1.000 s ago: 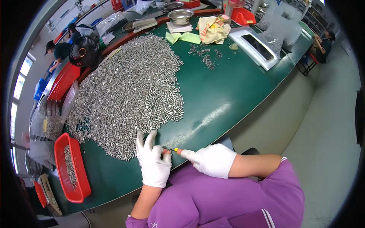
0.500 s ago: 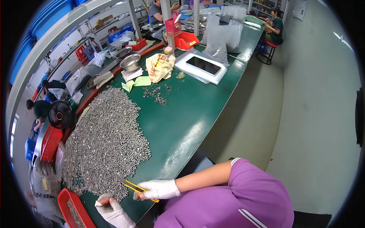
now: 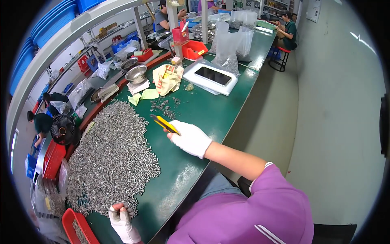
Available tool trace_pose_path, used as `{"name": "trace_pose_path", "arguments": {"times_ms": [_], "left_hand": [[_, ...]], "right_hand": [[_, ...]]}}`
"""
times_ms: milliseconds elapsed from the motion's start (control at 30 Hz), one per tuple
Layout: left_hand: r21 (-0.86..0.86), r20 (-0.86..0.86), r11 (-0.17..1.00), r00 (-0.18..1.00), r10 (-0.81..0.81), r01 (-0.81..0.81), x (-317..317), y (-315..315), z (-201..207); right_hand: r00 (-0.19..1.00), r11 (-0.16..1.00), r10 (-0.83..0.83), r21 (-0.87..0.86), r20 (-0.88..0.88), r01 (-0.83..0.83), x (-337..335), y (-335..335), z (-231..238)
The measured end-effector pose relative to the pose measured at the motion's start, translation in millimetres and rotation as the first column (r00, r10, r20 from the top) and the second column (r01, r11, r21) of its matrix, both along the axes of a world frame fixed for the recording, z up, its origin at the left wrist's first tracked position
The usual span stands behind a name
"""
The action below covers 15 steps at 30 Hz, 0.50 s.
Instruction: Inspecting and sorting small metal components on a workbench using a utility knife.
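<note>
My right hand [image 3: 189, 138], in a white fingerless glove, grips a yellow and black utility knife [image 3: 165, 124] above the green table. The knife's tip points toward a small scatter of dark metal bits [image 3: 164, 109]. At the near edge of a large heap of short silvery metal pins [image 3: 113, 154], my left hand [image 3: 123, 223] is closed, thumb and fingers curled together. It wears a similar glove with bare fingertips. Whatever its fingers hold, if anything, is too small to make out. Beside it stands a red tray [image 3: 79, 225] with similar pins inside.
A crumpled cream cloth bag [image 3: 167, 79], metal bowls [image 3: 136, 75] and a phone [image 3: 213, 75] on a white board [image 3: 195, 67] lie farther up the table. Clear bags of parts [image 3: 227, 55] stand beyond. A black fan [image 3: 63, 129] is at left. Other people sit farther off.
My right hand has moved forward and up with the utility knife, away from my left hand and the heap's near edge. My left hand has shifted slightly right, its fingers curled closer.
</note>
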State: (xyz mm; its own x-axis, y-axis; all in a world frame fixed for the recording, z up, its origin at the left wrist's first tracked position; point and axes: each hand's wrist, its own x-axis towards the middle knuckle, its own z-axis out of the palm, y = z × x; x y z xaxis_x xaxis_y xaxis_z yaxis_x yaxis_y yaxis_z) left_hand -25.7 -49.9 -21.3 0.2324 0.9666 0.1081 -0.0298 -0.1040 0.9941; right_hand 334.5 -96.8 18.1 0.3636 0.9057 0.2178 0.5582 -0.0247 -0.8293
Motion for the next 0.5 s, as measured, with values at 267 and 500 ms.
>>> {"name": "trace_pose_path", "arguments": {"times_ms": [267,500], "left_hand": [[-0.274,0.322,0.937,0.939,-0.122,0.215,37,23,32],[-0.312,0.618,0.904,0.785,-0.041,0.293,38,59,13]], "right_hand": [[0.786,0.956,-0.124,-0.140,0.605,0.259,14,72,-31],[0.642,0.994,-0.005,-0.068,0.767,0.088,-17,89,-7]]}}
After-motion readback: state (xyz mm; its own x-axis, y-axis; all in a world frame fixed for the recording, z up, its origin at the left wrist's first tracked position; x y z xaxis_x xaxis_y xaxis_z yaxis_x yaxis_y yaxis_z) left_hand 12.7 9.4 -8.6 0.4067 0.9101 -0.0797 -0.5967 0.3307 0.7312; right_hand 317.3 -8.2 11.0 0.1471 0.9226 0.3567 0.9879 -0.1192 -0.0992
